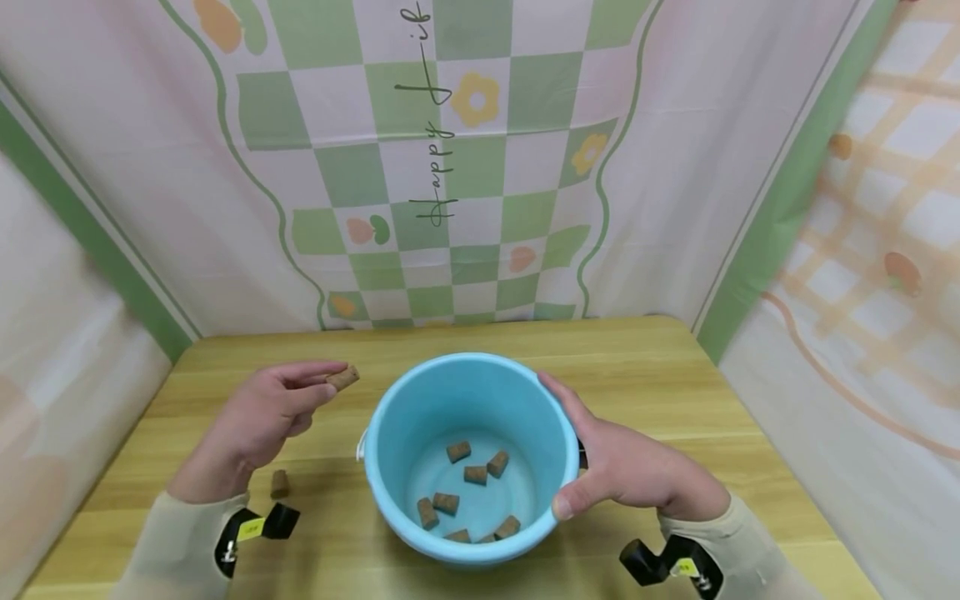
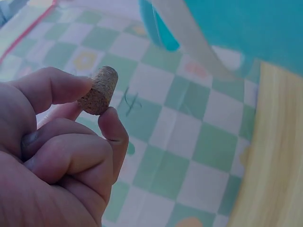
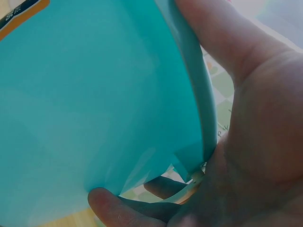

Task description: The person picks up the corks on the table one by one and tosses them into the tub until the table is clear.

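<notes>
Between thumb and fingertips, my left hand (image 1: pixel 273 408) pinches a cork (image 1: pixel 343 378) to the left of the blue bucket (image 1: pixel 471 363). The left wrist view shows this cork (image 2: pixel 98 91) at close range, its other fingers curled beneath. My right hand (image 1: pixel 626 462) grips the bucket's right side, thumb over the rim and fingers against the outer wall (image 3: pixel 109 104). Several corks lie on the bucket's floor, among them one cork (image 1: pixel 458 452) towards the back. Another cork (image 1: pixel 280 484) stands on the table near my left wrist.
The bucket stands on a wooden table (image 1: pixel 630 358). Its white handle (image 1: pixel 361 446) shows at the left of the rim. Patterned cloth (image 1: pixel 472 167) hangs behind the table, and more cloth borders both sides.
</notes>
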